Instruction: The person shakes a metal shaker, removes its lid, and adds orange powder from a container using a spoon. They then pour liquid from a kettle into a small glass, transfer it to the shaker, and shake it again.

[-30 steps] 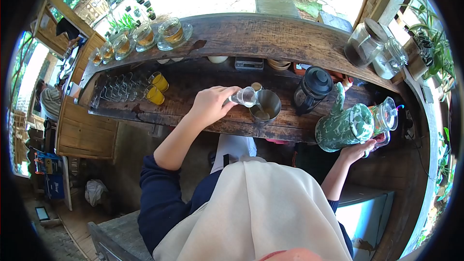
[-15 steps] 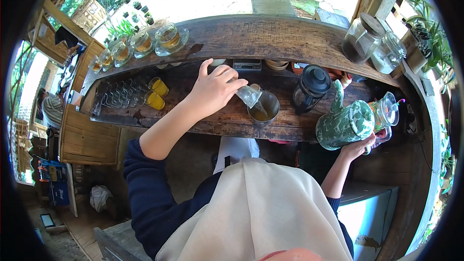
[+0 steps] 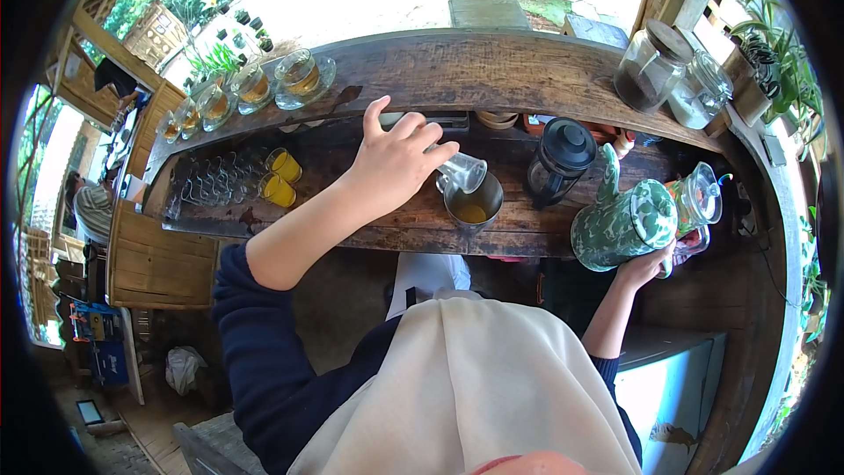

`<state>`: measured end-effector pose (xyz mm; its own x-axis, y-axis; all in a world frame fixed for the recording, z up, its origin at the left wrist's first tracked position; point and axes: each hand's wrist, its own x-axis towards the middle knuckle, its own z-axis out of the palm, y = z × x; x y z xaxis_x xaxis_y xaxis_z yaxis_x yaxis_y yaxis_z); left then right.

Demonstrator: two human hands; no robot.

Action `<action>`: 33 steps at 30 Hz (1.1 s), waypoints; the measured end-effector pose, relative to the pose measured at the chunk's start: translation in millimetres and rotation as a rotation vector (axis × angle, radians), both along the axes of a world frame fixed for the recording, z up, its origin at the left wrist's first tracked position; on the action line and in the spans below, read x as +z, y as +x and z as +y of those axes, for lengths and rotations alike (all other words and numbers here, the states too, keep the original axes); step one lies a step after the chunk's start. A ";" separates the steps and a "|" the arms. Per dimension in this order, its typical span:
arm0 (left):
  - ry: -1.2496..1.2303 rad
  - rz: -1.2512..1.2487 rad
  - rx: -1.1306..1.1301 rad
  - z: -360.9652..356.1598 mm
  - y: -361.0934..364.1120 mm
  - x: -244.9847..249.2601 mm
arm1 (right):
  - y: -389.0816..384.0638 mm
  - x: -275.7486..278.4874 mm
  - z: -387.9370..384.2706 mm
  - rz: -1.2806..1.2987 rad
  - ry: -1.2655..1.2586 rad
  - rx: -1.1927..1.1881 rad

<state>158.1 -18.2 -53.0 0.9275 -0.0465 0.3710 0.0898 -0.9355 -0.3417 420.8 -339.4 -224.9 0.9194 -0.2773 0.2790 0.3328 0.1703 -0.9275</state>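
My left hand [image 3: 394,158] grips a small clear glass [image 3: 469,174] and holds it on its side, mouth tipped over a metal cup [image 3: 492,196]. Some yellowish-brown liquid [image 3: 473,213] lies in the bottom of that cup, which stands on the lower wooden counter. At the right, my right hand [image 3: 644,269] is closed round the handle of a green and white marbled enamel jug [image 3: 609,230]. Between cup and jug stands a black-lidded French press [image 3: 563,158].
Several glass cups of tea [image 3: 299,75] on saucers line the raised shelf [image 3: 475,62] at left. Below them are two yellow cups [image 3: 280,189] and several clear glasses [image 3: 211,178]. Lidded jars [image 3: 651,70] stand at the shelf's right end, and a glass pitcher [image 3: 699,193] behind the jug.
A thin stream ran from the glass into the metal cup before; now none shows. The glass has shifted slightly right and lies nearer level. My right hand stays on the jug.
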 end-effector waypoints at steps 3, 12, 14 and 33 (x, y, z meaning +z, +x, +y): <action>-0.205 -0.025 0.035 -9.2 -3.3 2.8 | -1.9 5.6 2.4 -0.066 0.002 0.033; -1.266 0.094 -0.511 -73.0 2.5 -16.0 | -10.1 15.9 9.1 -0.086 0.086 -0.049; -1.384 0.204 -0.572 -95.1 14.3 -34.5 | -8.8 15.9 11.1 -0.086 0.096 -0.067; -1.247 -0.074 -0.188 -149.3 131.5 -187.0 | -0.7 17.0 54.7 -0.239 0.036 -0.096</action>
